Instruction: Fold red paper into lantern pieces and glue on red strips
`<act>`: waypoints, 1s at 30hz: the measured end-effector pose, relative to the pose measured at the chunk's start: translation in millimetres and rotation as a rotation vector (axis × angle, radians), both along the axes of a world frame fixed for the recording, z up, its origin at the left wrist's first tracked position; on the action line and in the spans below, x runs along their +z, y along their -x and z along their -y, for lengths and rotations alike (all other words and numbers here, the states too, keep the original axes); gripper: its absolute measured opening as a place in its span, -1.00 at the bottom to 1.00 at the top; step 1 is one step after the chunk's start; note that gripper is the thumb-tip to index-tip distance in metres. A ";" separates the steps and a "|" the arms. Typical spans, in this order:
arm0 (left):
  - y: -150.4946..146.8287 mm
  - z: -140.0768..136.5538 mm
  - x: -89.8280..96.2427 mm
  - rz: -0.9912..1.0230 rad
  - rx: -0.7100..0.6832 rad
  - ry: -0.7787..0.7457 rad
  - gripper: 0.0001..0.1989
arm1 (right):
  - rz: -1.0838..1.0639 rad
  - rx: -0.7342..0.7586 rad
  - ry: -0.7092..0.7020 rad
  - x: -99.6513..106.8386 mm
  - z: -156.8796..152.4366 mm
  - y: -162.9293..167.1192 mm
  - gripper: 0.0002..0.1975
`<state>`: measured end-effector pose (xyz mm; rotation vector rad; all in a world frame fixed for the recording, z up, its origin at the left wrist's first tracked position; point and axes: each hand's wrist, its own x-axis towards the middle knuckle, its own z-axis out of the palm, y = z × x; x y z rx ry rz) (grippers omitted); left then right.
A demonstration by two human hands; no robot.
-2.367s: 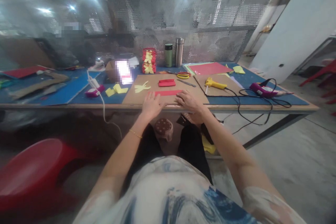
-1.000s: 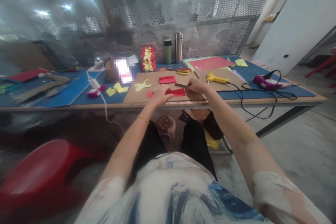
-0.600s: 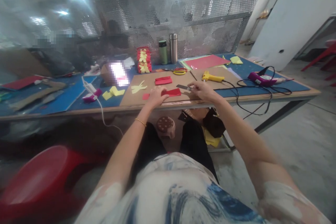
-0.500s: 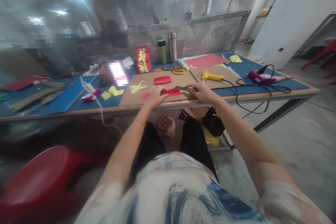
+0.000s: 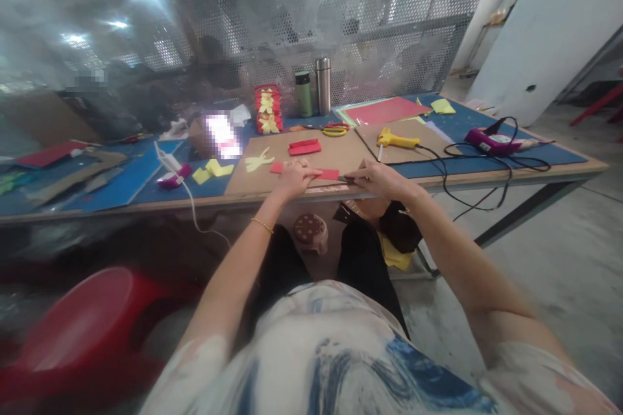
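My left hand [image 5: 293, 177] lies on a flat red paper strip [image 5: 329, 174] near the table's front edge. Its index finger stretches along the strip, and its thumb is by the near edge. My right hand [image 5: 374, 178] is closed around a thin dark flat tool [image 5: 344, 179]. The tool's visible part runs along the strip's near side; its kind is unclear. Both rest over a brown cardboard sheet [image 5: 267, 180]. Behind them lies a folded red paper piece [image 5: 305, 146], and yellow paper strips [image 5: 259, 160] are to the left.
A yellow glue gun [image 5: 399, 140] with a black cord lies to the right. Scissors [image 5: 335, 131], a green bottle [image 5: 302, 96] and a steel flask [image 5: 323, 87] are behind. Left are yellow paper pieces [image 5: 213, 171] and a purple-and-white device [image 5: 174, 176]; a red stool [image 5: 80, 318] stands below.
The dark tool has tipped from slanting over the red strip to lying low along its near edge. My left index finger has stretched out along the strip. The camera view has shifted slightly.
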<state>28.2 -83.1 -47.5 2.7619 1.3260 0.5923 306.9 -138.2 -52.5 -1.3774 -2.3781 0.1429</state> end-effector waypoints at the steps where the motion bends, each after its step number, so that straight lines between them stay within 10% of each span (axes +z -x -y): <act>1: -1.0 -1.4 0.4 -0.018 -0.010 0.022 -0.67 | -0.006 -0.005 -0.001 -1.1 0.6 0.2 -0.59; 30: -26.3 2.3 20.0 -0.187 -0.004 0.173 -0.39 | -0.295 -0.008 -0.107 -23.8 21.7 7.6 -0.68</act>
